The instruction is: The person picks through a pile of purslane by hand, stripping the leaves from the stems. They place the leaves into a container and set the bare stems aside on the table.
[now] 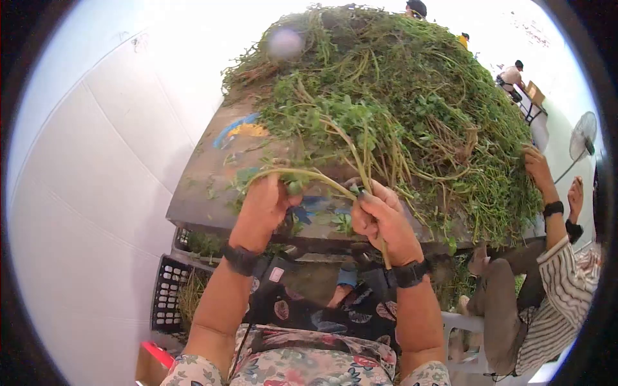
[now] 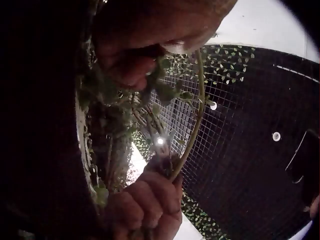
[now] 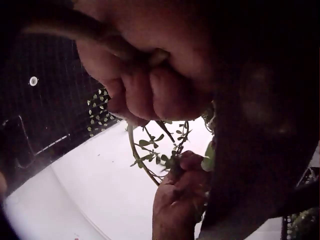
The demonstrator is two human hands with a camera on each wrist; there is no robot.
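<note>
My right hand (image 1: pixel 386 222) grips the thick lower part of a leafy green stem (image 1: pixel 315 174), whose cut end sticks out below the fist. From there one branch arches left to my left hand (image 1: pixel 264 206), which pinches it near its leaves; another branch points up toward the heap. In the left wrist view the curved stem (image 2: pixel 201 100) runs between both hands. The right wrist view shows curled fingers around the stalk. Both hands are above the near edge of a table (image 1: pixel 199 180), in front of a large heap of leafy stems (image 1: pixel 425 77).
A black plastic crate (image 1: pixel 168 289) holding plant stems stands below the table's left corner. At the right, another person's hand (image 1: pixel 537 167) reaches to the heap. That person's legs are beside a white stool (image 1: pixel 463 328). A white wall (image 1: pixel 109 161) lies on the left.
</note>
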